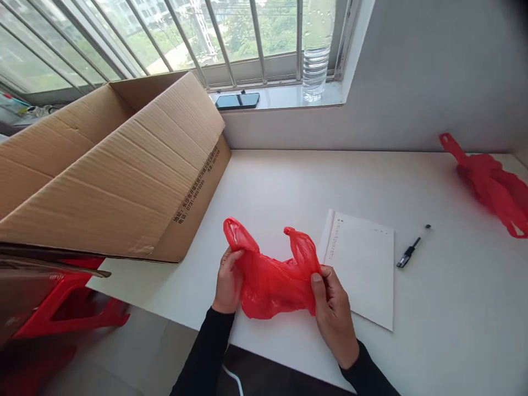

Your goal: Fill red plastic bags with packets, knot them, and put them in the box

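red bag [278,286] gripped between left hand [226,281] and right hand [336,316]; left grip partly hidden, seemingly pinched

A thin, translucent red plastic bag [274,289], crumpled and slightly puffed, spans sideways from the left hand [226,283] to the right hand [336,319] over the white bench's [284,181] near edge, its handle loops [304,250] pointing away.

Left fingers [234,256], right fingers [319,290] holding red bag [274,286] over white table [280,181]; notepad [365,269], pen [407,254] right; cardboard box [124,190] left.
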A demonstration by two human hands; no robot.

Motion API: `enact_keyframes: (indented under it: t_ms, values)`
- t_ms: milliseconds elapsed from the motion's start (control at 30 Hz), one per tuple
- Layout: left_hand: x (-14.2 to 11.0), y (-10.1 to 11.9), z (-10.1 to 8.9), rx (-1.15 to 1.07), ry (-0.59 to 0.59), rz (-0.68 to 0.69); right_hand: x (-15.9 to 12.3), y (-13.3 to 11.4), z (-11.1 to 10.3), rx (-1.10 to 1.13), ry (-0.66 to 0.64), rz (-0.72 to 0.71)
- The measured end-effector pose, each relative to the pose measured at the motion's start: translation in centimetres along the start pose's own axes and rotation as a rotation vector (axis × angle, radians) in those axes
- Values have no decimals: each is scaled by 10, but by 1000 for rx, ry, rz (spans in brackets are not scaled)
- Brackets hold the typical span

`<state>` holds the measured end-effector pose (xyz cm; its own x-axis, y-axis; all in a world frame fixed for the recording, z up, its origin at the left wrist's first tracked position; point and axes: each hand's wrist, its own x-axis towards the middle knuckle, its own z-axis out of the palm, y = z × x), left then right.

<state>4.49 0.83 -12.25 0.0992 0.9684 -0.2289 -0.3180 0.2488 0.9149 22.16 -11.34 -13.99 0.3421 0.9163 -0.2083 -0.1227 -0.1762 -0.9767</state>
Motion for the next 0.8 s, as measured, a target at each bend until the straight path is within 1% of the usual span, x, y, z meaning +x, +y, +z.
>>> enact_keyframes:
  t_ms: [133,233,333,467,633,733,800]
  values:
    - [9,-11,-5,-132,-5,10,-4,20,0,-138,30,-49]
    - [9,-14,-8,-149,-31,5,-9,28,-3,-188,82,-31]
    - [10,-14,-11,-140,-49,15,-12,28,-3,-192,142,20]
    - [11,-13,-14,-116,-59,5,-14,21,1,-162,161,131]
    - [13,-11,-10,-92,-69,5,-11,11,0,-25,114,128]
    - [8,2,-7,-46,-97,58,-12,-3,-5,-30,78,108]
    - [0,22,-8,19,-129,129,-16,-17,-7,-38,125,84]
